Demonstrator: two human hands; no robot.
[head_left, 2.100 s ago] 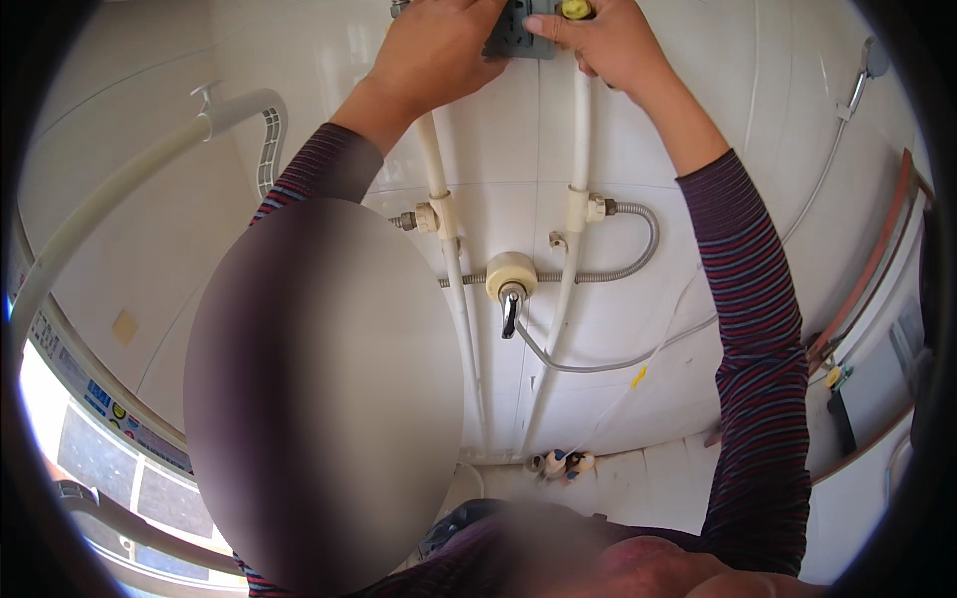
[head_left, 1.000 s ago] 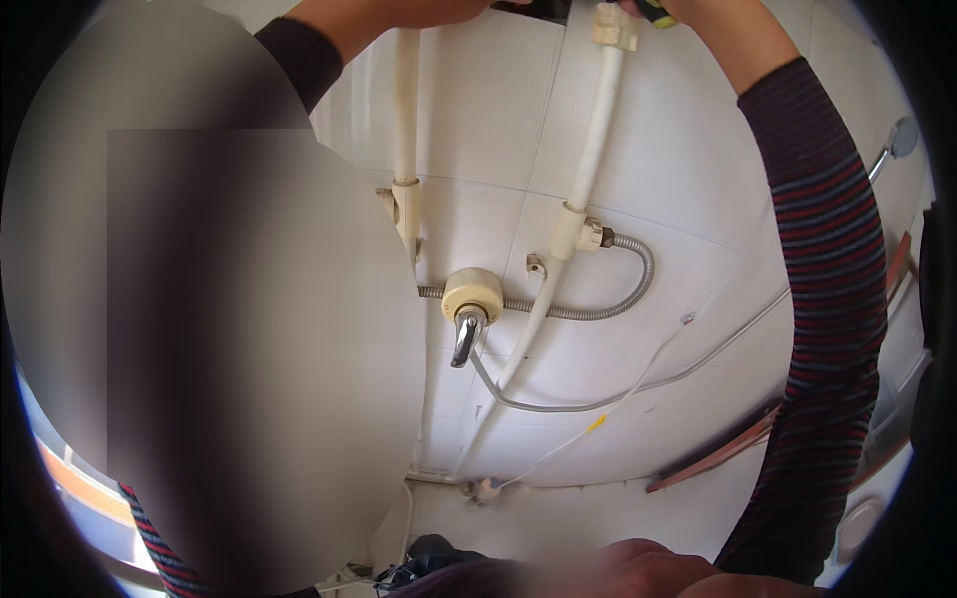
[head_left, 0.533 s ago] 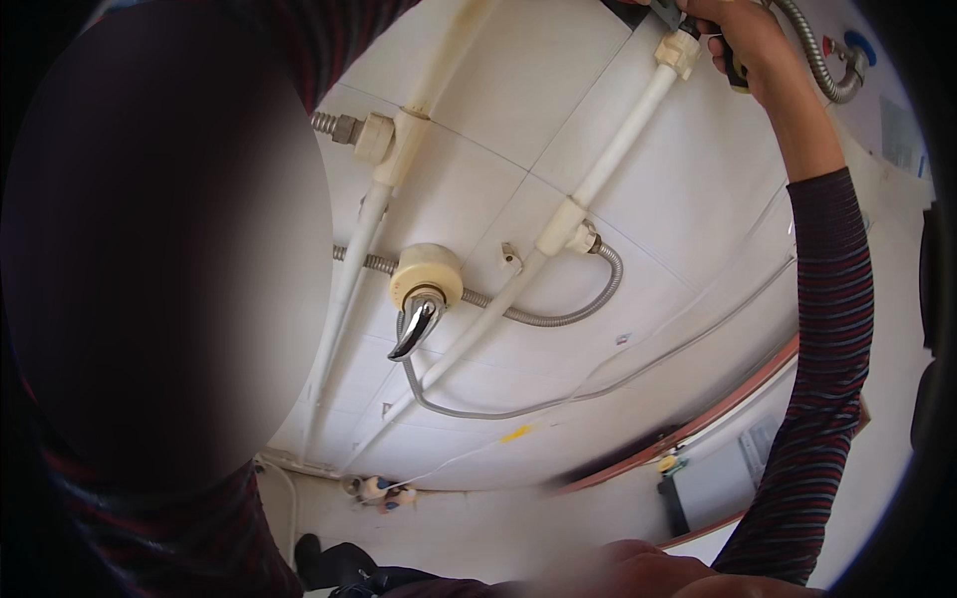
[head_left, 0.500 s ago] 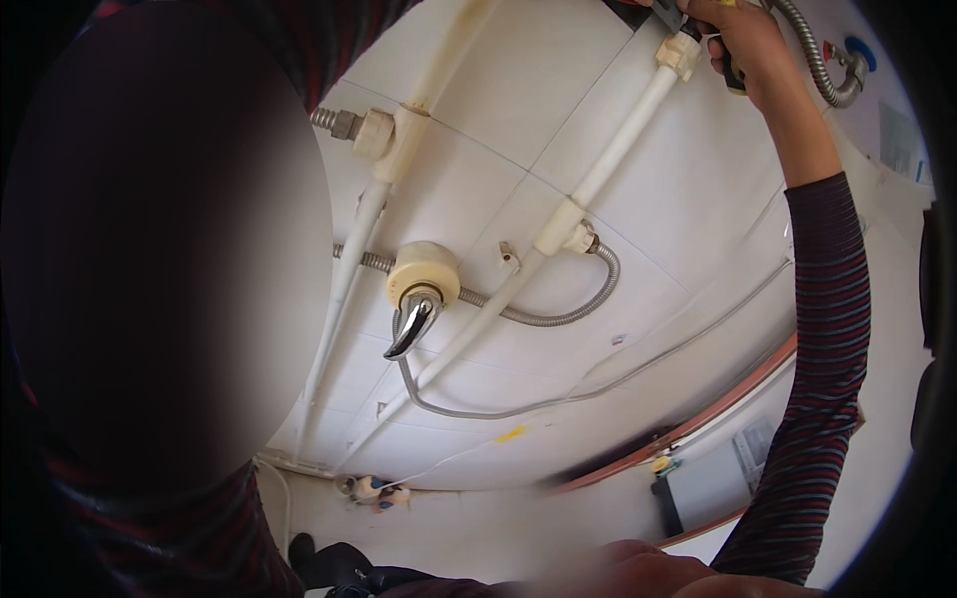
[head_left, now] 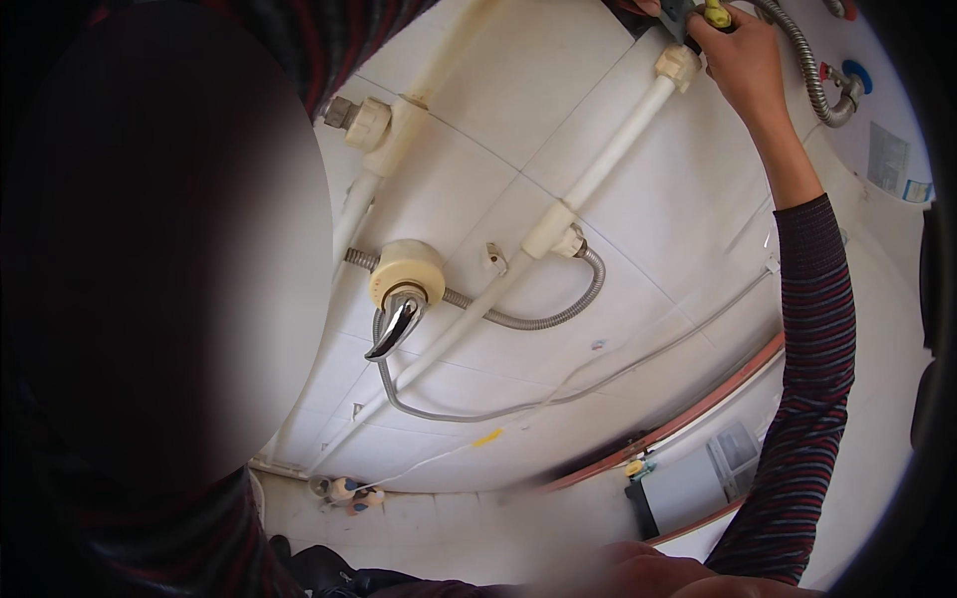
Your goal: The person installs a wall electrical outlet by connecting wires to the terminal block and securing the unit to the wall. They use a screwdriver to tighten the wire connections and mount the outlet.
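My right hand is raised to the top edge of the tiled wall, clenched around a tool with a yellow-and-black handle — only the butt of the handle shows above my fingers, so I cannot tell where its tip points. Just beside the hand is the cream coupling capping the white pipe. That pipe's long axis runs diagonally, from the coupling at the upper right down-left through a second fitting and on toward the foot of the wall. It looks off-white, smooth and round, slightly yellowed at the joints. A ribbed metal hose curls from the second fitting to the cream mixer valve, whose chrome lever points down-left. My left hand is out of view, so its grip is unknown.
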